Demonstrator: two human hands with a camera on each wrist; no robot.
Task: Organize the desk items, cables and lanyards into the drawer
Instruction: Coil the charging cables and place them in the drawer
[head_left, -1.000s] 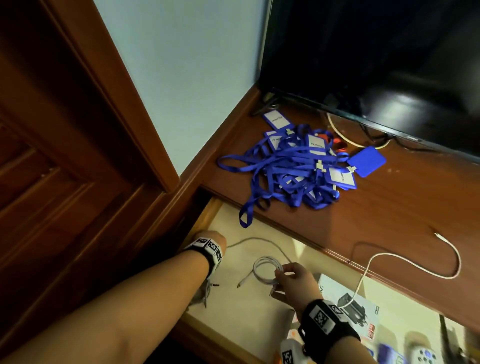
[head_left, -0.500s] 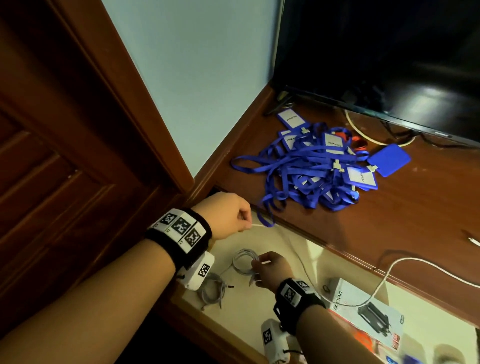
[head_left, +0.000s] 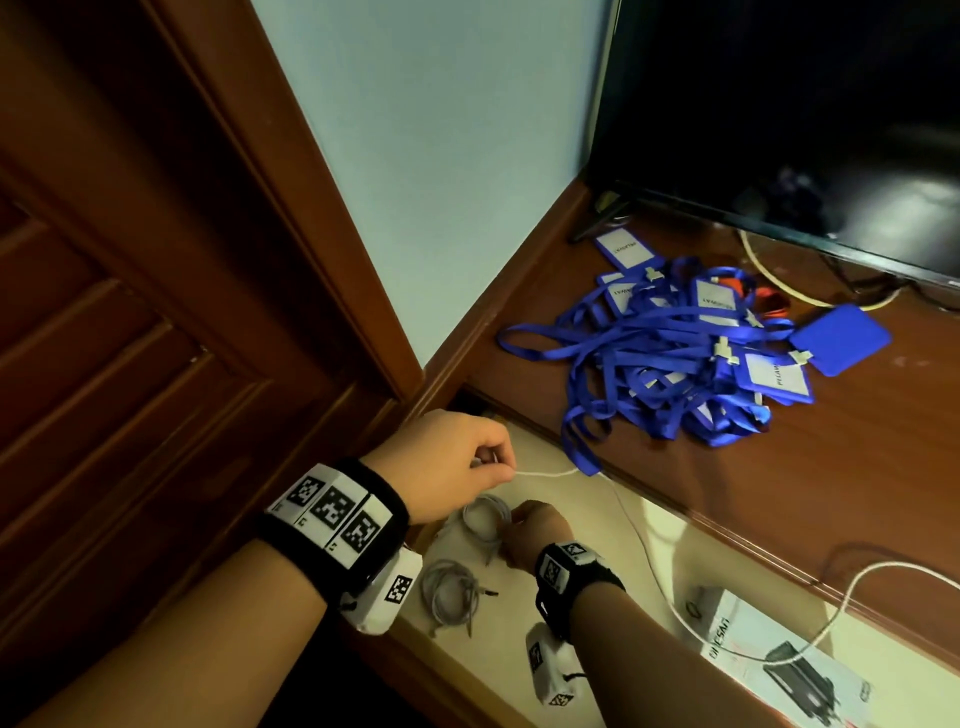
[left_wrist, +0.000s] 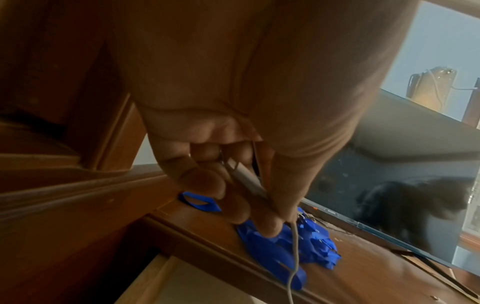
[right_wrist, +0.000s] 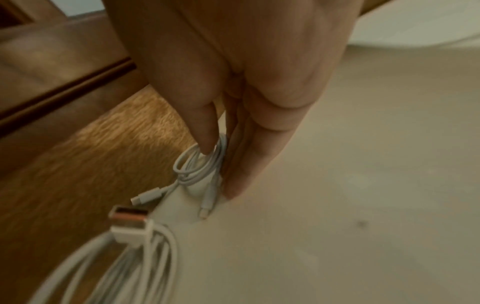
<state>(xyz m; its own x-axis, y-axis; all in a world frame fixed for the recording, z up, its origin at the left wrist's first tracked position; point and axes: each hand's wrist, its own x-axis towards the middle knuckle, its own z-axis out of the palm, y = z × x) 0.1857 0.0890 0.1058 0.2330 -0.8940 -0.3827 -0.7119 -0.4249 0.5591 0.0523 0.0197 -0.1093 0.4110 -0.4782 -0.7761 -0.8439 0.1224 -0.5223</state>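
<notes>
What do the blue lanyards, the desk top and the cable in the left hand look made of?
Lanyards: flat woven fabric, limp matte loops. Desk top: reddish wood or veneer, glossy, reflecting light. Cable pinched by the left hand: white, smooth, probably plastic-sheathed, bending freely.

Black television (head_left: 810, 109) at the back of the tabletop (head_left: 810, 483), screen dark, one slanted foot (head_left: 597, 221) near the wall corner. Yellowish cord (head_left: 774, 278) loops under its lower edge. Pale blue wall (head_left: 441, 171) to the left, edged by brown wooden trim (head_left: 291, 208). Panelled wooden door (head_left: 109, 332) fills the far left. Left wrist view: a tan object with a thin wire (left_wrist: 432, 87) stands above the television.
</notes>
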